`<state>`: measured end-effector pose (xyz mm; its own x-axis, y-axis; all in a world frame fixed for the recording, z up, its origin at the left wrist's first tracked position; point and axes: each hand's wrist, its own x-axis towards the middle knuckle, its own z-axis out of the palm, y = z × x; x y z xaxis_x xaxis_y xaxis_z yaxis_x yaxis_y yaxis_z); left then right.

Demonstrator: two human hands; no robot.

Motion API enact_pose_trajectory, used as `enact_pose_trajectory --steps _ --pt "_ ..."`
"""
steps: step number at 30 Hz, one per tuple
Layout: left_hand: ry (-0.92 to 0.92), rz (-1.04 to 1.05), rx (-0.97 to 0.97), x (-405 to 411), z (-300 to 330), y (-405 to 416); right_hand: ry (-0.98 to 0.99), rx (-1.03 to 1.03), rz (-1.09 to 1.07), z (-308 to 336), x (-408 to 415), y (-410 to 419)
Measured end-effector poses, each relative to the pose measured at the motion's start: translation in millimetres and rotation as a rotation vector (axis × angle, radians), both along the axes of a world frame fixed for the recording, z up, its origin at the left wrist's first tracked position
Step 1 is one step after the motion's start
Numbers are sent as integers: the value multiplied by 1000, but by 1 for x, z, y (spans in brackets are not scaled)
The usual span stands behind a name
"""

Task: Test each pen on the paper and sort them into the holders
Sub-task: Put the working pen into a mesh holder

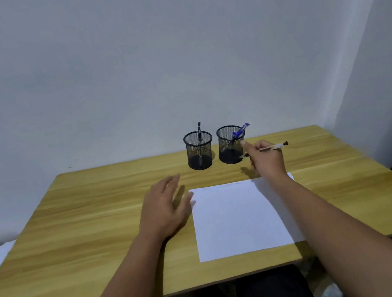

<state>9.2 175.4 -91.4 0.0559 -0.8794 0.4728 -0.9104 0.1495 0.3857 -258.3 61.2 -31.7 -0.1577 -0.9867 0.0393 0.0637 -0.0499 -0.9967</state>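
A white sheet of paper (pixel 240 218) lies flat on the wooden table (pixel 87 231). The left hand (pixel 165 209) hovers at its left edge, fingers spread, holding nothing. Beyond the paper's far edge, the right hand (pixel 265 158) pinches a white pen (pixel 275 146). Farther back stand two mesh holders: the left holder (pixel 199 151) contains one black pen (pixel 199 137), the right holder (pixel 231 145) blue pens (pixel 240 131).
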Motion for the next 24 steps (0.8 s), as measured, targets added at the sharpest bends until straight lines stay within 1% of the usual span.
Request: enact_pose_trajectory --steps 1,2,4,5,7,9,11,12,14,15,16,19,24 --pt "-33 113 -77 8 1 0 16 34 47 8 3 1" --pt "-68 239 -83 18 3 0 14 70 100 15 6 4" --pt "-106 423 78 35 8 1 -6 99 158 22 13 6" --pt "-106 467 171 41 11 2 -9 80 164 24 18 9" --pt "-126 491 256 47 11 4 -7 28 189 23 27 15" --pt "-114 480 236 49 9 5 -1 33 282 22 37 23" --pt "0 454 207 49 9 6 11 88 414 20 46 29" --pt "118 415 198 49 10 7 31 104 469 20 49 32" --pt "412 276 212 46 17 8 119 93 548 17 53 39" --pt "519 201 220 44 21 8 179 76 572 14 55 41" --pt "587 143 219 42 26 7 247 50 587 11 56 42" --pt "678 47 216 34 40 8 422 -70 558 3 61 42" --pt "731 5 223 26 55 11 444 -141 478 -1 62 39"
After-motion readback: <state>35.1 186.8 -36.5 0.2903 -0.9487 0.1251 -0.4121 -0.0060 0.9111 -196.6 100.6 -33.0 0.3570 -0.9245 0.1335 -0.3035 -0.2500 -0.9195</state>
